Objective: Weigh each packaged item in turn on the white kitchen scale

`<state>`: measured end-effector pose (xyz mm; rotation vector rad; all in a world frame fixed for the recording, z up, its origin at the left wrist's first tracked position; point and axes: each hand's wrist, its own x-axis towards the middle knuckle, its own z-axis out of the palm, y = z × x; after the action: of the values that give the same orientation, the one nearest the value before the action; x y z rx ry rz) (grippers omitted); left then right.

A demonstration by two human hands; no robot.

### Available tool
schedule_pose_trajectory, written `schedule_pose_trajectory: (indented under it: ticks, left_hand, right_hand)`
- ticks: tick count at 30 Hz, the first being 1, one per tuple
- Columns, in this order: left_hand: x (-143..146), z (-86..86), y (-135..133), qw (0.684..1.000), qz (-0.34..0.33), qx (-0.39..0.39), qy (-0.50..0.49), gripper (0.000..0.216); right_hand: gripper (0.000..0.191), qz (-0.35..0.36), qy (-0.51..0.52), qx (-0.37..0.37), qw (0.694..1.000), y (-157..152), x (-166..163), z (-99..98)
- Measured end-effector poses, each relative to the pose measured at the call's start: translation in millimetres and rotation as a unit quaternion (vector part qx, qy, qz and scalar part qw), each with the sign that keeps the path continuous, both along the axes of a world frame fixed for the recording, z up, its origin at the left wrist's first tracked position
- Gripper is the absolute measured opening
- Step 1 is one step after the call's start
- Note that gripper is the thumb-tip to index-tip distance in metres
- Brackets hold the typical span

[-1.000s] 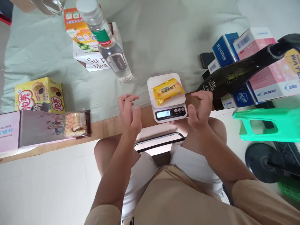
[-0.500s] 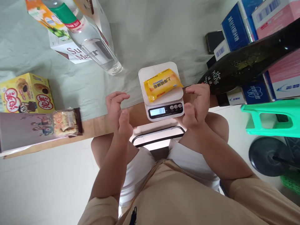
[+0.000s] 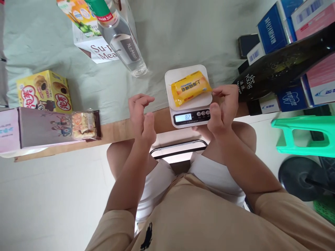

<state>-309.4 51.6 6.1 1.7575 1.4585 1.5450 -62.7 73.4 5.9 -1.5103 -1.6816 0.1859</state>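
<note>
A yellow-wrapped bar of soap (image 3: pixel 190 88) lies slightly tilted across the white platform of a kitchen scale (image 3: pixel 175 73). The lit display (image 3: pixel 183 118) seems to read 82. At the scale's right edge, my right hand (image 3: pixel 223 109) has its thumb and forefinger apart. A fingertip comes close to the soap wrapper's right end; whether it touches, I cannot tell. My left hand (image 3: pixel 141 118) hovers over the table's front edge, left of the scale, holding nothing, with loosely bent fingers and the thumb apart.
Left of the scale stand a clear bottle (image 3: pixel 128 48), a white carton (image 3: pixel 94 47), a yellow snack box (image 3: pixel 44 92) and a wrapped snack (image 3: pixel 83 124). On the right, a dark bottle (image 3: pixel 282 66) lies before blue boxes (image 3: pixel 270 29). A green stool (image 3: pixel 285 136) is on the floor.
The view has shifted, so the table things appear further right and slightly higher. The displayed number went from 81 to 82. My right hand appears a little closer to the soap; my left remains empty.
</note>
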Motion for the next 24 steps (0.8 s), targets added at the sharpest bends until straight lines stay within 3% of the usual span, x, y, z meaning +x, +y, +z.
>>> schedule_pose_trajectory:
  ticks: [8,13,16,19,22,24]
  left_hand:
    - [1,-5.7,3,1.0,-0.006,0.024,-0.008,0.045]
    - [2,-7.3,8,0.999,-0.017,0.025,-0.019,0.045]
    - [-1,-7.9,10,0.999,-0.023,0.031,-0.025,0.045]
    - [-3,-9.1,12,0.999,-0.023,0.033,-0.032,0.045]
    - [-5,-10.5,11,0.998,-0.022,0.041,-0.041,0.046]
    - [-7,-11.3,11,0.998,-0.023,0.046,-0.046,0.047]
  right_hand:
    - [0.043,0.04,0.072,0.057,0.995,0,1,-1.5]
    - [0.039,0.04,0.061,0.063,0.995,-1,4,-0.8]
    - [0.033,0.07,-0.002,0.076,0.995,9,10,14.4]
    - [0.042,0.174,-0.141,-0.014,0.974,32,14,41.6]
    - [0.065,0.251,-0.246,-0.12,0.929,59,10,66.5]
    - [0.071,0.283,-0.295,-0.165,0.897,75,4,77.6]
